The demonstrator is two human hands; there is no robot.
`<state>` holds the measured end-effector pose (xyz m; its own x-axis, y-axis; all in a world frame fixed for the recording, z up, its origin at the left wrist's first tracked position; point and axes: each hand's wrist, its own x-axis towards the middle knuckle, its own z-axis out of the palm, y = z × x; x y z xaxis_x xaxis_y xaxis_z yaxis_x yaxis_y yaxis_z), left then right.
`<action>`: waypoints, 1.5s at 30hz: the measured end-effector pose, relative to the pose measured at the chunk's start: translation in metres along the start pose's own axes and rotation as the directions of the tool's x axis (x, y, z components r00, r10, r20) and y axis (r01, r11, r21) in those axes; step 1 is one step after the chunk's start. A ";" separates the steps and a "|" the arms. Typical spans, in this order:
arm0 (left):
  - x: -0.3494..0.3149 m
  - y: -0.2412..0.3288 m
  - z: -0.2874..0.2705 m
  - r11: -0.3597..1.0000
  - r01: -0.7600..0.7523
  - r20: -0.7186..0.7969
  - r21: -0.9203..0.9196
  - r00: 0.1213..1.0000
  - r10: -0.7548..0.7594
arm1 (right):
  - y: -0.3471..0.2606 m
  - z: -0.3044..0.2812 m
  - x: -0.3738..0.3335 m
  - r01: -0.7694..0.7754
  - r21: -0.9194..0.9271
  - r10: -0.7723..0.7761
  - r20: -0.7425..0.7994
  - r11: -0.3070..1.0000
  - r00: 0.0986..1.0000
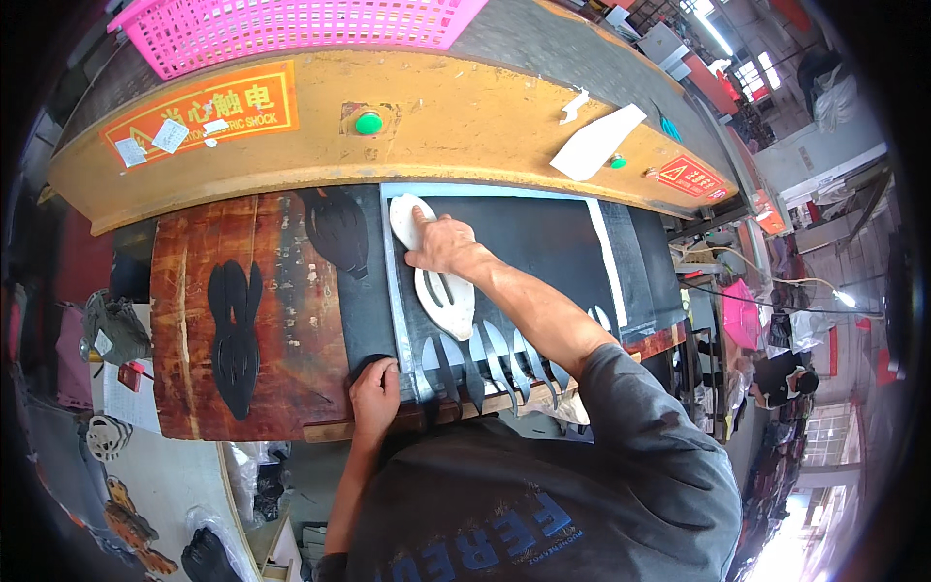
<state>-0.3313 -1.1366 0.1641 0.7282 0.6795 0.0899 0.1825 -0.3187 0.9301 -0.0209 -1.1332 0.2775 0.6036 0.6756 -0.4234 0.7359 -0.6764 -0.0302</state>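
Observation:
A white slotted template, shaped like a shoe upper (448, 308), lies on a black sheet (543, 252) at the sheet's left side. My right hand (444, 244) is closed over the template's narrow middle, with the index finger stretched along its far part and the thumb at its side. Along the near edge of the sheet runs a row of several curved, leaf-shaped cuts (495, 357). My left hand (374, 393) is curled into a fist at the near edge of the table, beside the sheet's near left corner. Whatever its fingers may hold is hidden.
Black cut pieces (235, 354) lie on the worn reddish-brown board (179, 320) to the left; another dark piece (336, 233) lies nearer the sheet. A yellow machine beam (446, 116) with green buttons (369, 122) spans the far side. Behind it stands a pink basket (291, 34).

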 end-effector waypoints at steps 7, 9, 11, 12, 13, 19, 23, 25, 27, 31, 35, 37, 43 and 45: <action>0.003 -0.005 -0.001 1.000 -0.029 0.040 -0.005 0.999 0.029 | 0.004 0.005 -0.001 0.009 0.064 -0.006 -0.057 0.998 0.998; 0.003 -0.004 -0.001 0.999 -0.052 0.027 -0.002 0.998 0.052 | 0.005 0.003 -0.001 0.012 0.061 -0.008 -0.066 0.998 0.998; 0.004 -0.003 -0.001 0.998 -0.058 0.027 0.009 0.998 0.058 | 0.005 0.002 -0.002 0.021 0.071 -0.017 -0.055 0.997 0.998; 0.005 -0.002 0.000 0.998 -0.064 0.032 0.012 0.997 0.064 | 0.005 0.002 -0.002 0.021 0.074 -0.017 -0.056 0.997 0.998; 0.005 -0.001 0.000 0.998 -0.054 0.040 0.016 0.998 0.053 | 0.006 0.002 -0.002 0.019 0.066 -0.016 -0.053 0.998 0.998; 0.008 0.004 0.000 0.999 -0.036 0.044 0.026 0.998 0.035 | 0.007 0.001 -0.005 0.021 0.042 -0.020 -0.030 0.999 0.999; 0.009 0.006 0.002 0.999 -0.036 0.031 0.022 0.999 0.035 | 0.008 0.000 -0.005 0.023 0.042 -0.022 -0.040 0.999 0.999; 0.008 0.006 0.003 0.999 -0.040 0.023 0.024 0.999 0.040 | 0.008 0.000 -0.005 0.025 0.050 -0.023 -0.030 0.998 0.999; 0.008 0.006 0.003 0.999 -0.044 0.024 0.028 0.999 0.043 | 0.009 0.001 -0.005 0.040 0.062 -0.038 -0.046 0.997 0.998; 0.007 0.003 0.003 0.997 -0.067 0.036 0.036 0.997 0.066 | 0.010 0.004 -0.003 0.039 0.096 -0.034 -0.056 0.995 0.998; 0.006 -0.001 0.004 0.996 -0.079 0.036 0.040 0.996 0.077 | 0.012 0.004 0.000 0.031 0.084 -0.029 -0.017 0.996 0.999; 0.007 -0.001 0.005 0.995 -0.084 0.035 0.052 0.996 0.082 | 0.012 0.003 0.001 0.033 0.067 -0.033 0.002 0.997 0.999; 0.007 0.000 0.004 0.997 -0.067 0.057 0.045 0.996 0.064 | 0.014 0.006 -0.002 0.024 0.063 -0.024 -0.006 0.998 1.000; 0.007 -0.002 0.004 0.997 -0.069 0.068 0.043 0.995 0.066 | 0.024 0.007 -0.004 0.000 0.165 0.003 -0.018 0.986 1.000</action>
<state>-0.3235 -1.1340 0.1618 0.7818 0.6105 0.1270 0.1596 -0.3928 0.9056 -0.0074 -1.1540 0.2722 0.6114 0.6786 -0.4070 0.6751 -0.7156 -0.1790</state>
